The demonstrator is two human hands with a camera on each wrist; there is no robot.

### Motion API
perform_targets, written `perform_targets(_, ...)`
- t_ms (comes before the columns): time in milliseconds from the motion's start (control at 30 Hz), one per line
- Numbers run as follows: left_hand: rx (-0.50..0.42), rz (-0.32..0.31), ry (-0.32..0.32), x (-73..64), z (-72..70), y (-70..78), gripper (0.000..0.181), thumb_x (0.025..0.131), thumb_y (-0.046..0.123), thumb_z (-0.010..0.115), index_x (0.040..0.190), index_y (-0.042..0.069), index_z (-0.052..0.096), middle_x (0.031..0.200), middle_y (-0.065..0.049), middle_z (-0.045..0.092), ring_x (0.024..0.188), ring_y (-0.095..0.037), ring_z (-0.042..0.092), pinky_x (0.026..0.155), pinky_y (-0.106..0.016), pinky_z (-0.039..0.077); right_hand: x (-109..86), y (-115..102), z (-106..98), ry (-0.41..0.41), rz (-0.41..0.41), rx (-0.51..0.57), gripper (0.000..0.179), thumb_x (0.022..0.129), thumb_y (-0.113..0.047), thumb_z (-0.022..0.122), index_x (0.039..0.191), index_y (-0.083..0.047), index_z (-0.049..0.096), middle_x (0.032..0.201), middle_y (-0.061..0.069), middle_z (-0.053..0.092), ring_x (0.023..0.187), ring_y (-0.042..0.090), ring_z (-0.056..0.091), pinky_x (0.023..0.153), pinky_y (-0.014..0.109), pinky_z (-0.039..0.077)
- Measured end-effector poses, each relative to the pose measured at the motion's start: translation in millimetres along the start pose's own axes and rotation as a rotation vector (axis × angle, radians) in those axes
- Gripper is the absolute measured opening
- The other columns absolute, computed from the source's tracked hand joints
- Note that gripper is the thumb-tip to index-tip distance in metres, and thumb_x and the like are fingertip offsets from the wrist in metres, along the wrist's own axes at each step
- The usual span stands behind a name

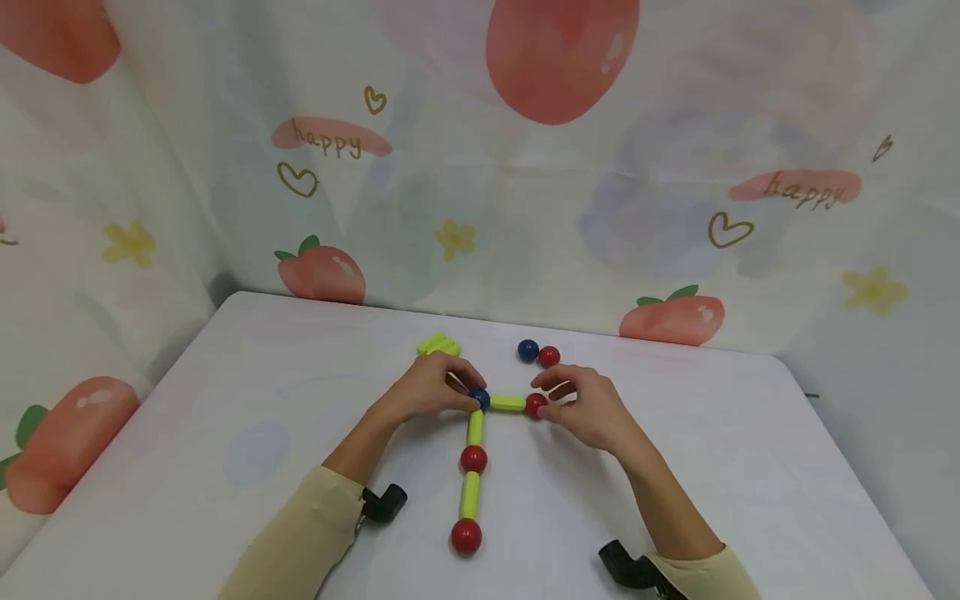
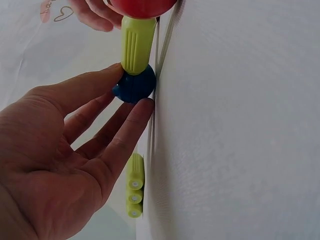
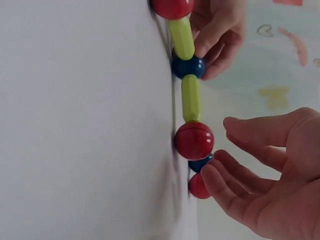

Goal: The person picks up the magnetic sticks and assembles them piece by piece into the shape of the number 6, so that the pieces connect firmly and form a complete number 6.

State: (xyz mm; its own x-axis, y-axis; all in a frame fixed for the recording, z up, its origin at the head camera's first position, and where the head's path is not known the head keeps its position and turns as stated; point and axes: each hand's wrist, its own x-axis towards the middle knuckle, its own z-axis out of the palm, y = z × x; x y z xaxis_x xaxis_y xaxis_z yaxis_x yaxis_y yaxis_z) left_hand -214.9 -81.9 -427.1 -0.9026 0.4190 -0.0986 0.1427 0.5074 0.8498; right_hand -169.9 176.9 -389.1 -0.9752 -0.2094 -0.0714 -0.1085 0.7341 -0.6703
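Note:
An L-shaped chain of balls and yellow-green rods lies on the white table. At its corner, my left hand point(image 1: 435, 390) pinches a blue ball point(image 2: 134, 86) between thumb and fingertips. From that ball one rod point(image 1: 507, 403) runs right to a red ball point(image 3: 194, 141). Toward me, another rod point(image 1: 476, 428) leads to a second red ball point(image 1: 473, 459), then a further rod point(image 1: 469, 495) and an end red ball point(image 1: 467, 537). My right hand point(image 1: 588, 408) is beside the right-hand red ball, its fingers loosely bent and parted, holding nothing in the right wrist view.
Behind my left hand, several loose yellow-green rods point(image 1: 439, 343) lie side by side. A loose blue ball point(image 1: 528, 350) and a loose red ball point(image 1: 549, 357) sit together near the table's back edge. A patterned cloth point(image 1: 525, 233) hangs behind the table point(image 1: 315, 358).

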Motion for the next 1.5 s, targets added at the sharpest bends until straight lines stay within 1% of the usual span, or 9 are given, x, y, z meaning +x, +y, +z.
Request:
perform_targets(200, -0.005, -0.002, -0.010, 1.0, -1.1, -0.2, 0.023, 0.087, 0.015, 0.086, 0.109, 0.017, 0.079, 0.104, 0.003, 0.074, 0.094, -0.015, 0.069, 0.083, -0.029, 0.061, 13.5, 9, 2, -0.041, 0.052, 0.020, 0.029, 0.090, -0.009, 0.076, 0.119, -0.010, 0.074, 0.113, 0.009, 0.074, 0.110, 0.029, 0.067, 0.087, 0.041, 0.059)
perform_targets(400, -0.019, 0.012, -0.017, 1.3, -2.9, 0.5, 0.023, 0.086, 0.014, 0.086, 0.108, 0.016, 0.079, 0.103, 0.002, 0.074, 0.094, -0.016, 0.068, 0.078, -0.029, 0.060, 16.4, 12, 3, -0.054, 0.045, 0.015, 0.023, 0.090, -0.007, 0.073, 0.111, -0.014, 0.078, 0.107, 0.005, 0.076, 0.107, 0.027, 0.068, 0.089, 0.042, 0.056)
perform_targets(633, -0.015, 0.014, -0.021, 0.7, -5.4, 1.1, 0.022, 0.087, 0.014, 0.085, 0.108, 0.016, 0.079, 0.103, 0.003, 0.075, 0.094, -0.016, 0.068, 0.078, -0.029, 0.060, 17.3, 16, 1, -0.056, 0.028, 0.027, 0.024, 0.090, -0.009, 0.075, 0.113, -0.014, 0.078, 0.107, 0.003, 0.076, 0.107, 0.025, 0.067, 0.091, 0.045, 0.056)
perform_targets(833, 0.023, 0.020, -0.031, 0.5, -11.4, -0.4, 0.022, 0.089, 0.015, 0.082, 0.111, 0.016, 0.078, 0.105, 0.003, 0.075, 0.095, -0.014, 0.070, 0.079, -0.029, 0.060, 17.7, 17, 3, -0.053, 0.016, 0.039, 0.025, 0.091, -0.009, 0.076, 0.115, -0.013, 0.078, 0.106, 0.003, 0.076, 0.106, 0.024, 0.067, 0.089, 0.042, 0.057)
perform_targets(933, 0.056, 0.021, 0.019, 0.2, -14.9, -2.9, 0.019, 0.092, 0.014, 0.079, 0.111, 0.014, 0.078, 0.103, 0.002, 0.074, 0.092, -0.014, 0.069, 0.075, -0.028, 0.059, 17.2, 17, 4, -0.053, 0.016, 0.036, 0.025, 0.091, -0.009, 0.076, 0.115, -0.013, 0.078, 0.106, 0.003, 0.076, 0.105, 0.023, 0.067, 0.088, 0.041, 0.057)
perform_targets(1133, 0.142, 0.001, 0.208, -1.4, -17.7, -7.5, 0.014, 0.092, 0.011, 0.077, 0.106, 0.012, 0.079, 0.094, 0.001, 0.070, 0.086, -0.017, 0.064, 0.073, -0.027, 0.056, 15.2, 18, 7, -0.052, 0.035, 0.056, 0.023, 0.089, -0.008, 0.077, 0.112, -0.014, 0.079, 0.103, 0.002, 0.076, 0.103, 0.022, 0.066, 0.085, 0.036, 0.055)
perform_targets(1233, 0.178, -0.009, 0.283, -0.9, -19.3, -8.4, 0.013, 0.092, 0.009, 0.077, 0.105, 0.012, 0.079, 0.093, 0.000, 0.069, 0.087, -0.018, 0.062, 0.075, -0.028, 0.056, 13.8, 18, 8, -0.051, 0.046, 0.066, 0.023, 0.089, -0.007, 0.077, 0.110, -0.015, 0.080, 0.102, 0.001, 0.077, 0.102, 0.021, 0.066, 0.082, 0.033, 0.053)
perform_targets(1400, 0.251, -0.002, 0.336, 10.3, -21.9, -6.4, 0.013, 0.091, 0.007, 0.077, 0.104, 0.011, 0.078, 0.095, -0.003, 0.068, 0.089, -0.019, 0.062, 0.079, -0.031, 0.057, 13.1, 17, 6, -0.038, 0.047, 0.061, 0.023, 0.089, -0.007, 0.077, 0.109, -0.015, 0.080, 0.102, 0.000, 0.077, 0.102, 0.020, 0.065, 0.083, 0.033, 0.052)
perform_targets(1500, 0.319, -0.028, 0.345, 18.8, -22.3, -2.3, 0.015, 0.091, 0.006, 0.077, 0.105, 0.010, 0.077, 0.097, -0.006, 0.067, 0.091, -0.021, 0.062, 0.083, -0.034, 0.057, 15.3, 18, 3, -0.038, 0.032, 0.057, 0.023, 0.088, -0.007, 0.077, 0.109, -0.015, 0.080, 0.102, 0.000, 0.077, 0.102, 0.020, 0.065, 0.084, 0.034, 0.054)
